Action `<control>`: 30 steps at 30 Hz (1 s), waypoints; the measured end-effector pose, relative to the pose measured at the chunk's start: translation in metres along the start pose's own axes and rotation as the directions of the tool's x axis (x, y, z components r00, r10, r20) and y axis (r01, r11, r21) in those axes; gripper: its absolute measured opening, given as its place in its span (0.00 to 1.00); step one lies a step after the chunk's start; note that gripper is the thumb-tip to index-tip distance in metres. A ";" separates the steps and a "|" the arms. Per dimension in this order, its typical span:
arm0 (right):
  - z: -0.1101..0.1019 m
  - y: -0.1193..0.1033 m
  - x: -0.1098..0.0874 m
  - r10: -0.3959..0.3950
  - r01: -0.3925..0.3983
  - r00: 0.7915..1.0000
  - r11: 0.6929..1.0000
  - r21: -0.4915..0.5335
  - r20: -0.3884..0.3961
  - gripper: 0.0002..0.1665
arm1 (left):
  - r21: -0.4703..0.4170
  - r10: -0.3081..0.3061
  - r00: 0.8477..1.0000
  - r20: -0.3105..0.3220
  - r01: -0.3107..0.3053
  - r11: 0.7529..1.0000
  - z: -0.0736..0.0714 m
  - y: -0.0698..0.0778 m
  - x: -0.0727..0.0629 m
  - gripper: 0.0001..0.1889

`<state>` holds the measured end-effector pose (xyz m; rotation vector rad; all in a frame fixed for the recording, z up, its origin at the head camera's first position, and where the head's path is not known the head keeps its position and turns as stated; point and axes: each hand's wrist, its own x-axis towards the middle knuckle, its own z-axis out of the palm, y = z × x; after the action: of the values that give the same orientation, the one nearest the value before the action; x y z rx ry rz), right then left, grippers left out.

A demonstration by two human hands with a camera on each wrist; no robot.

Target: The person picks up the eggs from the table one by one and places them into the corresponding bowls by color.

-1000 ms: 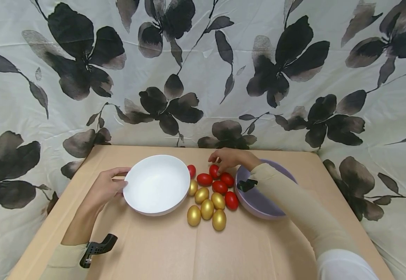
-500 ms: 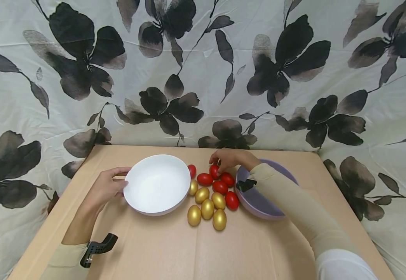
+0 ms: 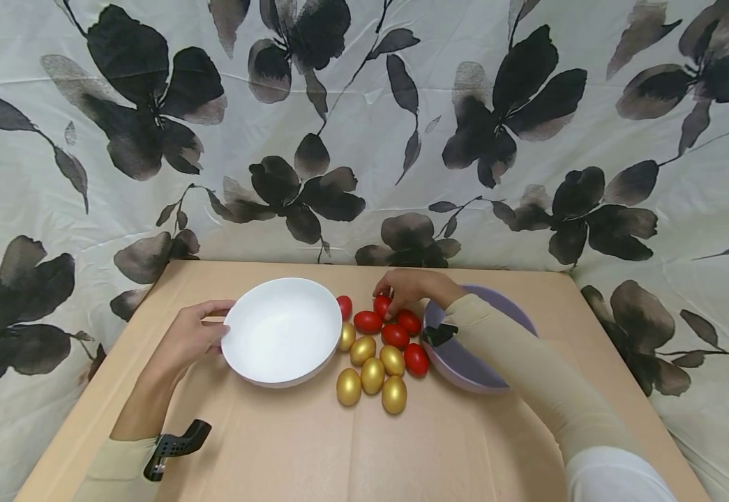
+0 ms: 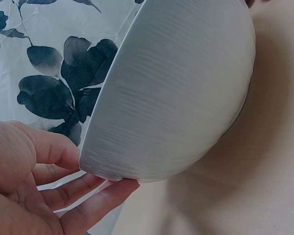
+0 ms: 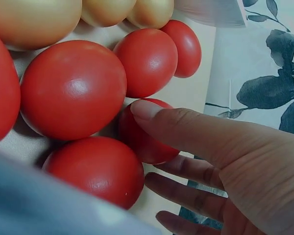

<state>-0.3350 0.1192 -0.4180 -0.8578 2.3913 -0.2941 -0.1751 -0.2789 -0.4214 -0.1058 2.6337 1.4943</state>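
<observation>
In the head view my left hand (image 3: 193, 335) is at the left side of a round white bowl (image 3: 281, 332). The left wrist view shows its fingertips at the rim and against the outer wall of the white bowl (image 4: 171, 88). My right hand (image 3: 416, 286) reaches across a purple bowl (image 3: 471, 369) and pinches a red egg (image 3: 381, 305) at the back of a cluster. Up close, the right thumb lies on the red egg (image 5: 142, 134), with the fingers on its far side. Other red eggs (image 5: 73, 90) lie right beside it.
Several gold eggs (image 3: 372, 376) lie in front of the red ones, between the two bowls. Another red egg (image 3: 344, 307) sits by the white bowl's right rim. A floral cloth (image 3: 301, 139) hangs behind the wooden table (image 3: 314, 453).
The right fingers have closed around the back red egg, which has shifted slightly to the left. The left hand and both bowls stay in place.
</observation>
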 end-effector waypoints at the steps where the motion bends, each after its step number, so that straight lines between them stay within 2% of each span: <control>1: 0.000 0.000 0.001 0.004 -0.004 1.000 1.000 -0.004 0.001 0.32 | -0.001 0.000 1.000 -0.002 0.000 1.000 0.001 0.000 0.000 0.27; 7: 0.000 0.001 0.004 0.027 -0.026 0.999 0.999 -0.021 0.020 0.33 | -0.004 -0.009 1.000 -0.005 0.009 1.000 0.004 0.000 0.002 0.27; 14: -0.005 0.006 0.006 0.015 -0.015 1.000 0.999 -0.028 0.013 0.32 | -0.018 -0.024 1.000 -0.006 0.024 1.000 0.006 0.003 0.004 0.27; 30: -0.018 0.020 0.006 -0.076 0.077 0.996 0.997 0.020 -0.050 0.35 | -0.028 -0.040 0.999 -0.021 0.039 0.999 0.012 0.005 0.007 0.27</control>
<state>-0.3589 0.1311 -0.4138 -0.9442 2.3991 -0.3749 -0.1822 -0.2665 -0.4241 -0.1760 2.6123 1.5261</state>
